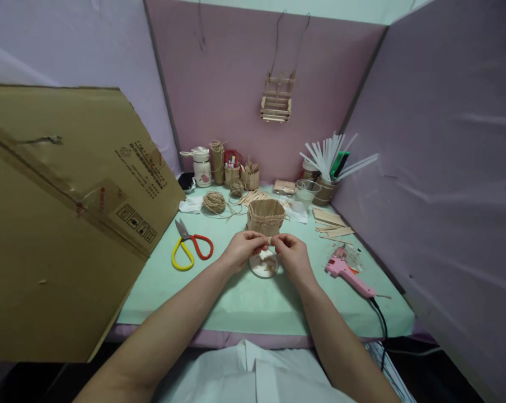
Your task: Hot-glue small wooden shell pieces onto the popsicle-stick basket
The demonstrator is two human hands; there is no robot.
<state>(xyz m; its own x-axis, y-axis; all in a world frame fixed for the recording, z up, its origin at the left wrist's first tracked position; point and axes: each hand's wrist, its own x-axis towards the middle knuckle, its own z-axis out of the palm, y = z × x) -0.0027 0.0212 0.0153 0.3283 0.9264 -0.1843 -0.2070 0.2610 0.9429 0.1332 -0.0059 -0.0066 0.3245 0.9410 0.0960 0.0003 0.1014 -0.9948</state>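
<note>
My left hand point(245, 247) and my right hand point(294, 256) meet at the middle of the table, each with thumb and fingers pinched together. Something small and pale shows between the fingertips, too small to name. Just below them lies a round white lid-like dish point(262, 271) with brownish bits on it. Directly behind the hands stands a small basket point(265, 219) that looks made of craft sticks and twine. To the left are scissors point(184, 238) with one yellow and one red handle, blades apart. At the right lies a pink hot glue gun point(350, 276).
A ball of twine point(214, 202) and craft sticks point(253, 196) lie behind. Flat wooden sticks point(332, 223) lie right, before a pot of white glue sticks point(326, 189). A cardboard box point(68, 224) leans in at left. The glue gun's black cord point(383, 324) hangs over the front edge.
</note>
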